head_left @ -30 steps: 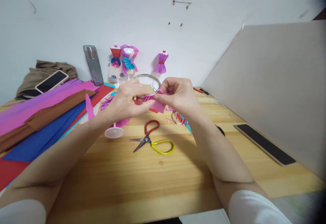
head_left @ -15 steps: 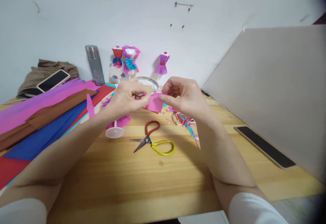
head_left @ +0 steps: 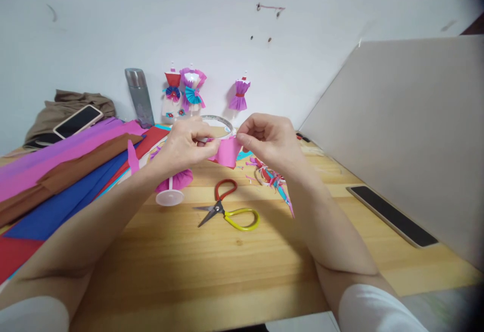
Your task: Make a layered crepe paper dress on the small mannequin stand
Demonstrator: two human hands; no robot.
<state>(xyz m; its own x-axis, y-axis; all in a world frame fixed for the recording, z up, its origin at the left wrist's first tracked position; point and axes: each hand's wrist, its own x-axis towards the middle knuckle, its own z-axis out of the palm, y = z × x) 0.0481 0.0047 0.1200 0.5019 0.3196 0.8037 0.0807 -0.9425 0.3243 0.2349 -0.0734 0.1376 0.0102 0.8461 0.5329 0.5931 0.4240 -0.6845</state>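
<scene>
Between my hands, above the wooden table, is a small piece of pink paper (head_left: 228, 151). My left hand (head_left: 192, 139) pinches its left end, and my right hand (head_left: 264, 137) holds the upper right corner between thumb and finger. The piece curves slightly, with a bit of red at its lower edge. Below lie scissors (head_left: 218, 208) with one red and one yellow handle, blades apart and pointing left. Partly behind my left wrist, a small stand with a white round base (head_left: 170, 198) carries a pink ruffled skirt (head_left: 181, 180). A roll of tape (head_left: 223, 120) is just behind my hands.
Coloured paper sheets (head_left: 75, 211) cover the table's left side, with a phone (head_left: 78, 121) and brown cloth (head_left: 85, 101) behind. A grey bottle (head_left: 139, 97) and small dressed figures (head_left: 239, 94) stand along the wall. Paper scraps (head_left: 270, 176) and another phone (head_left: 391, 216) lie to the right.
My right hand's grip has shifted to the upper corner of the pink paper, so more of the piece shows and it curves more. Scissors and stand have stayed in place.
</scene>
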